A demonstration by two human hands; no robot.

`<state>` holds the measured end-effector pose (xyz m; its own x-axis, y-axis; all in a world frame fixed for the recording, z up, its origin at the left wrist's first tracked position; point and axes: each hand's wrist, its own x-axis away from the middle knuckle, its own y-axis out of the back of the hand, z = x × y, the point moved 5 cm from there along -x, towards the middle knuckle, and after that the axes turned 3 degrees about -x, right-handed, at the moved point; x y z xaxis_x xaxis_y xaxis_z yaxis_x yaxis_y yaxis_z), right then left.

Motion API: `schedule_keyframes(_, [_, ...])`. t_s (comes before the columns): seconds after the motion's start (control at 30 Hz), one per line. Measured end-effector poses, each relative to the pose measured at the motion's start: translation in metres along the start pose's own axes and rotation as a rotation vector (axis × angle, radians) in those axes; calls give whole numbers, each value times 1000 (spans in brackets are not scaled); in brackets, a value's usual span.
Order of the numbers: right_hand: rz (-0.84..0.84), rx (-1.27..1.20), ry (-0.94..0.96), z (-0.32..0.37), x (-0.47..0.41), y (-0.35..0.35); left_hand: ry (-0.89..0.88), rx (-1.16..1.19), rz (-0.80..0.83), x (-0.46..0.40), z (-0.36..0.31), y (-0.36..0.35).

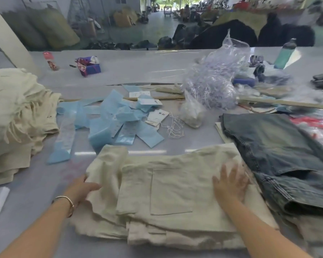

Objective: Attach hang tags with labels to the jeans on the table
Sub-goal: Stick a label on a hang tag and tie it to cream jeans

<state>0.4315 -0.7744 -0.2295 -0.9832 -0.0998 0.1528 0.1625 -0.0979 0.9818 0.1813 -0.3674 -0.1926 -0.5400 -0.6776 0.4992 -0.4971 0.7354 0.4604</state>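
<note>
Lower centre of the frame — left hand [82,187] grips the folded cream jeans [175,192] at their left edge, right hand [230,183] pressing flat, fingers spread, on top.

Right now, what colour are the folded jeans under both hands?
Cream, off-white folded jeans, clearest in the head view.

Cream jeans [175,192], lower centre: matt coarse-woven cloth, frayed edges. Dark jeans [280,161], right: faded matt denim. Labels [108,125], centre: pale blue, slightly glossy. Hang tags [158,117]: white paper, string loops. Bag [213,79], upper right: clear crinkled plastic. Table [32,187]: smooth, faint sheen.
</note>
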Motion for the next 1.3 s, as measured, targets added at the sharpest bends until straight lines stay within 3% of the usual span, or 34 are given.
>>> schedule_keyframes(0.1, [4,-35,61,13,10,-10,-120,-141,23,0,-16,-15])
schedule_keyframes(0.2, [39,-91,142,45,29,-9,-121,-59,58,-5,-24,-19])
schedule_keyframes(0.3, [115,-65,416,102,71,-10,-57,114,111,-11,-24,-17])
schedule_keyframes(0.43, [283,20,759,164,139,-36,30,130,152,-14,-22,-6])
schedule_keyframes(0.67, [181,144,736,196,150,-33,85,133,259,-15,-22,22])
schedule_keyframes(0.77, [173,61,723,198,140,-18,90,18,253,-20,-11,40])
schedule_keyframes(0.9, [374,148,805,181,149,-24,140,-394,199,-36,17,59])
schedule_keyframes(1.0, [403,306,877,170,175,-36,32,-745,-23,-41,11,63])
schedule_keyframes(1.1, [364,308,869,173,178,-31,-227,-694,-300,-38,-9,54])
schedule_keyframes(1.13, [345,286,880,174,175,-26,-295,-622,-288,-35,-13,46])
schedule_keyframes(1.2, [329,255,891,173,169,-18,-321,-505,-110,-32,-14,18])
schedule_keyframes(1.3, [292,189,867,170,165,-13,-169,-368,221,-20,-3,-33])
